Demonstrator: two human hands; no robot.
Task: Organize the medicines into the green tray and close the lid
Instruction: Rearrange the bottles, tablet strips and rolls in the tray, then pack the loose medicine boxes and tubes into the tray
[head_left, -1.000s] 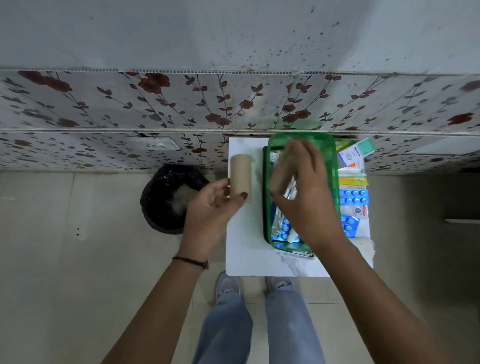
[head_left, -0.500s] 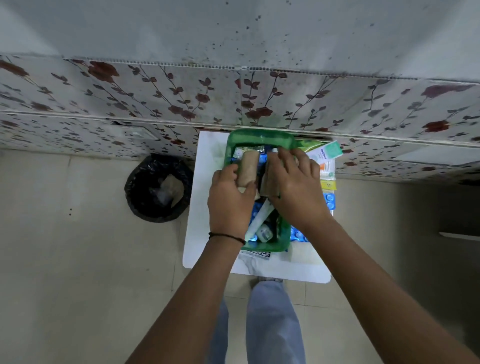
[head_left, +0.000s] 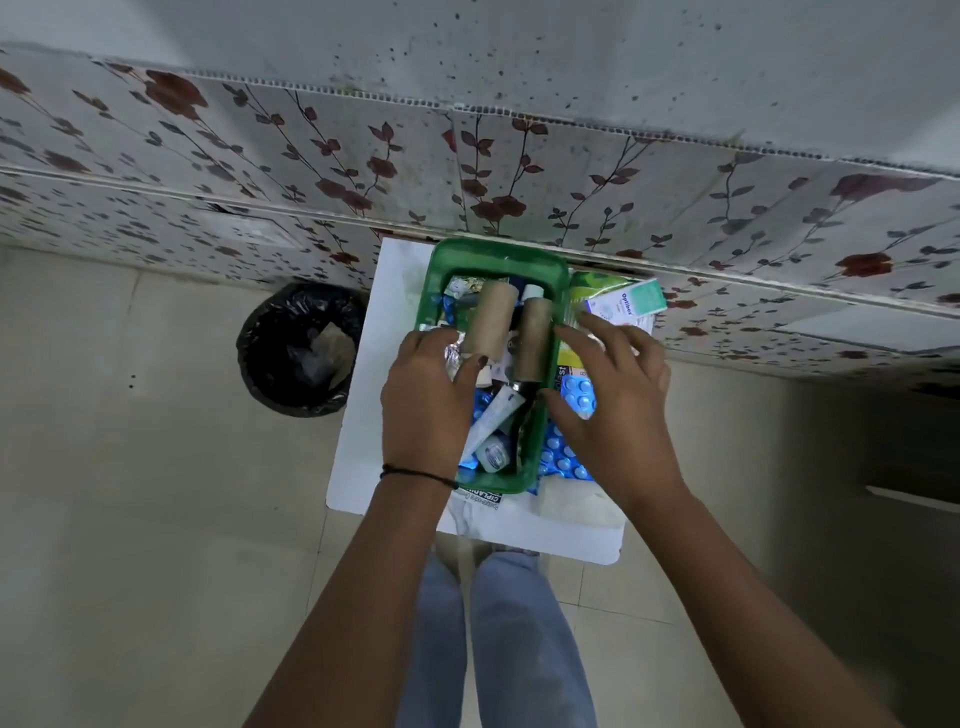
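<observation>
In the head view, a green tray (head_left: 497, 258) is being shown on a small white table (head_left: 387, 364) set against a floral-patterned wall (head_left: 727, 208), with both hands held over it. The left hand (head_left: 423, 402) is being held above the tray's left side, fingers loosely spread and nothing being gripped; its thumb tip is being seen at the near end of a brown cardboard roll (head_left: 491, 319). Just to the right of that roll, a second brown roll (head_left: 535, 340) is being shown lying parallel in the tray, between the two hands. Below the rolls, between the wrists, a white tube (head_left: 491, 421) and a small white-capped bottle (head_left: 493, 453) are being seen among blue blister packs inside the tray.

The right hand (head_left: 615, 410) is being held open, fingers splayed, over the tray's right rim and the items beside it; nothing is being clasped. Under its thumb and fingers, a blue blister strip (head_left: 579, 392) is being partly covered. Beyond its fingertips, a white and teal medicine box (head_left: 626, 305) is being shown outside the tray, near the wall. To the left of the left hand, on the floor, a black-lined bin (head_left: 301, 348) is being seen. Below the table edge, legs in light jeans (head_left: 498, 639) are being shown between the forearms.
</observation>
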